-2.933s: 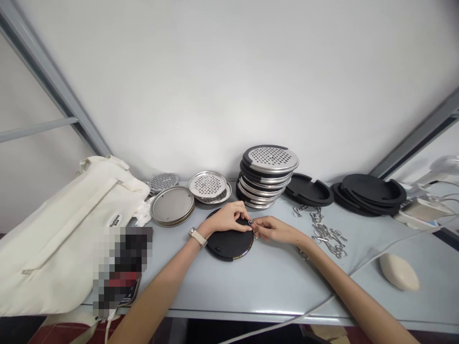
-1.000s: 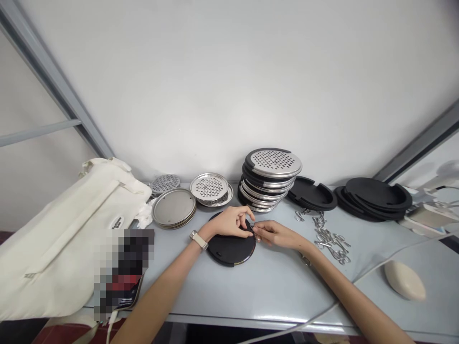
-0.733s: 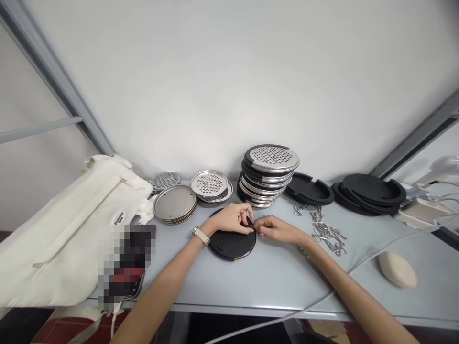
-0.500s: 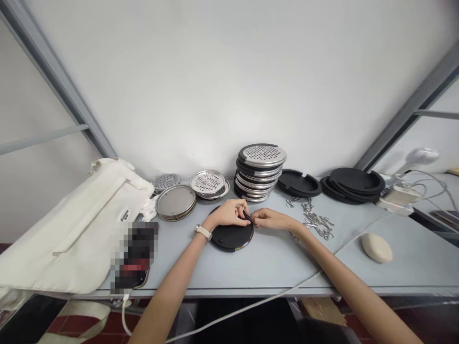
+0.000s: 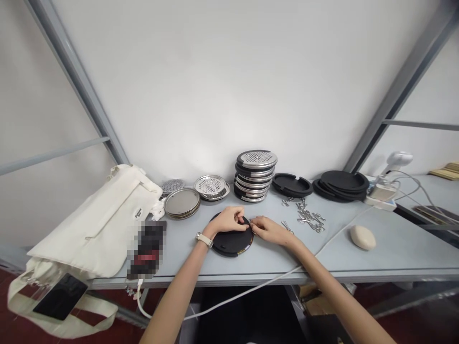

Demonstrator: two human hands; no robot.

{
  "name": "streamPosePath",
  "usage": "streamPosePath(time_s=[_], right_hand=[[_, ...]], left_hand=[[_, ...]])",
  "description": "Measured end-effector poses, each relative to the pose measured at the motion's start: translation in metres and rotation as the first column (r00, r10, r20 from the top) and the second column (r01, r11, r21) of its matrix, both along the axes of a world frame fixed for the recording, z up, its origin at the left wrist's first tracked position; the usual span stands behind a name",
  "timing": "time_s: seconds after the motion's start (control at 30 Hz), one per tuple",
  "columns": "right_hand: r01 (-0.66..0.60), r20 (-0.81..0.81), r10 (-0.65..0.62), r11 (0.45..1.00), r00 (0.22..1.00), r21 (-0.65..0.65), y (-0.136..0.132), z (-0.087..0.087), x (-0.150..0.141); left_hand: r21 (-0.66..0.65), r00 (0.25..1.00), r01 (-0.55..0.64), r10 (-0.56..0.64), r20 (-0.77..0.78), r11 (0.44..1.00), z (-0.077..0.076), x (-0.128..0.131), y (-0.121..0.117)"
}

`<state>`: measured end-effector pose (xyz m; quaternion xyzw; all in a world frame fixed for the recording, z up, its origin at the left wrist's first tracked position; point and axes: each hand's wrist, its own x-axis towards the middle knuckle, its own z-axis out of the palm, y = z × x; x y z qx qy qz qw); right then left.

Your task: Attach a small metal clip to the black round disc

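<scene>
A black round rubber-like cover [image 5: 229,244] lies flat on the grey table in front of me, a shiny strip showing along its lower right rim. My left hand [image 5: 231,220], with a watch on the wrist, rests over the cover's upper part. Its thumb and curled fingers close on the right rim. My right hand [image 5: 267,230] meets it there from the right, fingertips pinched at the same edge. Whatever small part lies between the right fingertips is hidden. A small metal clasp [image 5: 287,227] lies just behind my right hand.
Behind stand a tall stack of perforated metal discs in black covers [image 5: 255,177], plain metal discs [image 5: 182,203] and black covers [image 5: 292,185]. Metal clasps [image 5: 311,217] lie scattered at right. A white bag [image 5: 96,224], a pixelated patch, a white cable [image 5: 251,291] and a beige mouse-shaped object [image 5: 363,237] surround me.
The camera view has shifted, showing more below the table. A small black piece raised between the fingers earlier no longer shows; both hands stay at the cover's right rim.
</scene>
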<state>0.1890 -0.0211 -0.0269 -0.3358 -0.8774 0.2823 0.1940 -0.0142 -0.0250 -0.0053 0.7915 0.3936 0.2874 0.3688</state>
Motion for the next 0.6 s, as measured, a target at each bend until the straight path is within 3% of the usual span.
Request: streamPosePath(time_s=[0.33,0.6], right_hand=[[0.109,-0.060,-0.108,0.994,0.992,0.001,-0.011,0.004,-0.002],[0.130,-0.107,-0.126,0.991,0.986,0.031,-0.013,0.005,-0.004]], left_hand=[[0.075,0.999,0.014,-0.011,-0.041,0.997,0.009,-0.001,-0.005],[0.117,0.994,0.040,-0.027,-0.104,0.992,0.009,0.001,-0.010]])
